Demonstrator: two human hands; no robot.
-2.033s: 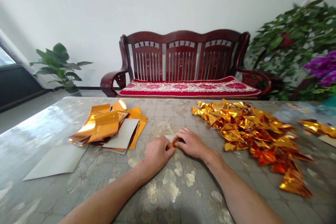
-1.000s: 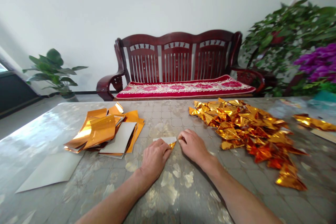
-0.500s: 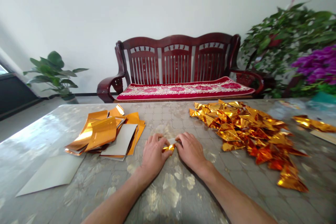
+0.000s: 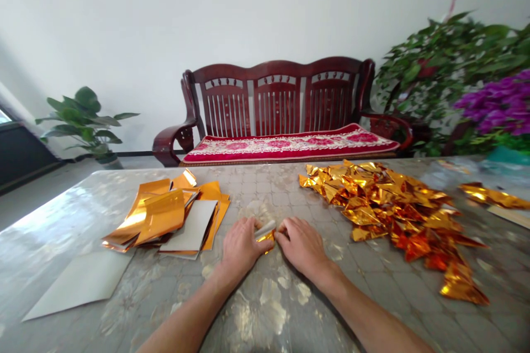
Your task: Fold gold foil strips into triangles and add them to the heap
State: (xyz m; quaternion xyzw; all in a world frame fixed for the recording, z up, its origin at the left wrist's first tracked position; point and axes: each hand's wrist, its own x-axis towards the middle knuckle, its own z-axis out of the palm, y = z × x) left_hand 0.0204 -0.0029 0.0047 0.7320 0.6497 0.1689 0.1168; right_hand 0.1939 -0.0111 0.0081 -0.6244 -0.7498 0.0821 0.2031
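Observation:
Low over the table's middle, a small folded piece of gold foil paper [image 4: 265, 237] shows its pale backing along the upper edge and shiny gold below. My left hand [image 4: 240, 245] is closed on its left part, with the thumb along the front. Fingers of my right hand [image 4: 301, 244] are bent together in a pinch at the paper's right end; the exact contact there is partly hidden. Left of my hands lies a stack of flat gold foil sheets [image 4: 159, 212], some with the pale side up. To the right spreads a heap of folded gold foil pieces [image 4: 372, 196].
A single pale sheet [image 4: 80, 284] lies at the table's left. Clear plastic [image 4: 449, 171] and another gold foil strip [image 4: 492, 196] rest at the far right. Behind the patterned table [image 4: 265, 309] stands a wooden bench [image 4: 277, 102], with plants on both sides.
The paper between my hands has turned so that more of its pale backing shows as a slanted fold. My left fingers have drawn back slightly from its top. The view has shifted slightly.

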